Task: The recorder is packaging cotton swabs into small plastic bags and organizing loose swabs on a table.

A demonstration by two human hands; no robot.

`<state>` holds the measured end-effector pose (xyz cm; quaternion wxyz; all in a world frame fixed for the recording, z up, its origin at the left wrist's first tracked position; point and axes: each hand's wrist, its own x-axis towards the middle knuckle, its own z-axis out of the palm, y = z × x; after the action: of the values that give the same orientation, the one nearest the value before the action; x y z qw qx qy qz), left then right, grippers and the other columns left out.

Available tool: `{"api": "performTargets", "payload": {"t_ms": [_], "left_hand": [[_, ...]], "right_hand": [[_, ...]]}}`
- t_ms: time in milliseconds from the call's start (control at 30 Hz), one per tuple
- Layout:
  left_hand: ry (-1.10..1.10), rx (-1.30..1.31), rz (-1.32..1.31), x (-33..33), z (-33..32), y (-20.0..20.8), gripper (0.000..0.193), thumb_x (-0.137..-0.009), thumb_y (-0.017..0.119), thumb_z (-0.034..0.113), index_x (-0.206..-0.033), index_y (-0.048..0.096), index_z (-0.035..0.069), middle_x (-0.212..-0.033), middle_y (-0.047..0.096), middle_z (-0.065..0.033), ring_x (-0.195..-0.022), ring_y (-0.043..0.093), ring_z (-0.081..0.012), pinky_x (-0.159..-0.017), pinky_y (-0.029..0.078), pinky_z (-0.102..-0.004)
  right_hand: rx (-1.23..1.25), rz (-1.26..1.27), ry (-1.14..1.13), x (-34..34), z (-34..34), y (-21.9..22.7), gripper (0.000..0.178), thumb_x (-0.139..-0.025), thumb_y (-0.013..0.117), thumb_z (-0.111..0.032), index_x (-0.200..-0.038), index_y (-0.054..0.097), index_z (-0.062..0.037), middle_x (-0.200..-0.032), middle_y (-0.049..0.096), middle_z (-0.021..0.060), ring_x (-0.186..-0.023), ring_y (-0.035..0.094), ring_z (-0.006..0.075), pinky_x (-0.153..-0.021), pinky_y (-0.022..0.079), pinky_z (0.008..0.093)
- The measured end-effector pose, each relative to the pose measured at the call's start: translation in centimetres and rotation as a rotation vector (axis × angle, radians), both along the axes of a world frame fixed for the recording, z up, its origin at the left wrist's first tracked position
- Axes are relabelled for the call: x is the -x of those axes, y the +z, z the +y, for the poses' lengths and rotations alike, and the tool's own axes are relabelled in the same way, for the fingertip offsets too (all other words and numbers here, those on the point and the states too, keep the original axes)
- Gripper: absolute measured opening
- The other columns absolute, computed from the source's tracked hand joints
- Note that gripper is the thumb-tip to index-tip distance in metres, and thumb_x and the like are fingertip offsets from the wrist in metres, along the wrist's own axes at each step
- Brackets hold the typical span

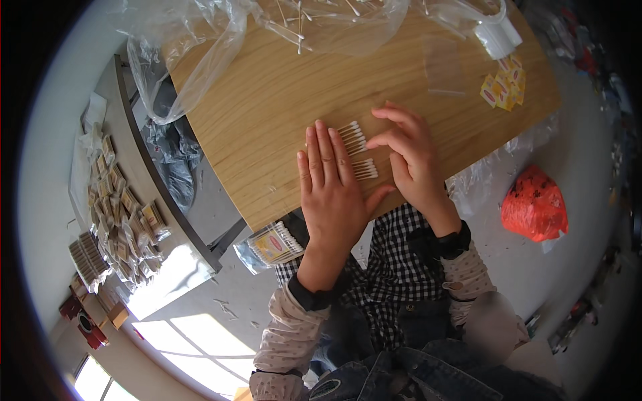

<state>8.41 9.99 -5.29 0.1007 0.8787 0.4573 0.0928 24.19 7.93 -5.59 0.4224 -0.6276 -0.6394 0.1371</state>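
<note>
My left hand point(328, 184) lies flat on cotton swabs, its fingers straight and pointing to the far side. The swabs have wooden sticks and sit side by side in two groups, a farther one point(352, 138) and a nearer one point(365, 170). White tips stick out to the right of the hand; the other ends are mostly hidden under it. Just right of those tips my right hand point(416, 164) hovers with fingers curved and apart, holding nothing. By my left wrist, at the table's near edge, is a clear pack of swabs point(277, 242) with a yellow label.
On the wooden table point(261, 127), a clear plastic bag point(334, 30) with loose swabs spreads along the far side. Yellow labels point(506, 87), a flat clear bag point(443, 67) and a white bundle point(498, 39) lie right. A side table point(180, 257) holds many packs; a red bag point(535, 206) is on the floor.
</note>
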Motion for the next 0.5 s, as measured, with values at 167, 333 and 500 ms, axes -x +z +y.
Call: {"api": "performTargets", "payload": {"t_ms": [167,333,500], "left_hand": [[-0.002,-0.005,-0.001,0.04,-0.01,-0.08,0.109,-0.081,0.051,0.073,-0.145,0.03,-0.012,-0.154,0.027,-0.0289,-0.146,0.025,-0.0387,-0.118,0.022,-0.0481],[-0.012,0.051,-0.053,0.21,0.01,0.0,0.108,-0.083,0.055,0.068,-0.146,0.025,-0.013,-0.155,0.022,-0.0302,-0.147,0.019,-0.0409,-0.118,0.019,-0.0512],[-0.009,0.053,-0.059,0.13,-0.02,-0.02,0.106,-0.083,0.056,0.067,-0.147,0.025,-0.012,-0.156,0.023,-0.0295,-0.147,0.02,-0.0403,-0.118,0.02,-0.051]], "right_hand": [[0.009,-0.048,0.018,-0.12,-0.06,-0.12,0.026,-0.074,0.052,0.013,-0.087,0.064,-0.0063,-0.124,0.058,0.0107,-0.122,0.053,0.0344,-0.099,0.044,0.0438],[0.044,0.024,-0.012,0.19,0.0,0.07,0.029,-0.074,0.053,0.012,-0.092,0.063,-0.0076,-0.125,0.057,0.0109,-0.123,0.052,0.0345,-0.1,0.043,0.0442],[0.049,-0.073,-0.028,0.43,0.12,0.13,0.03,-0.074,0.053,0.012,-0.094,0.063,-0.0084,-0.126,0.057,0.0112,-0.125,0.051,0.0345,-0.101,0.043,0.0444]]}}
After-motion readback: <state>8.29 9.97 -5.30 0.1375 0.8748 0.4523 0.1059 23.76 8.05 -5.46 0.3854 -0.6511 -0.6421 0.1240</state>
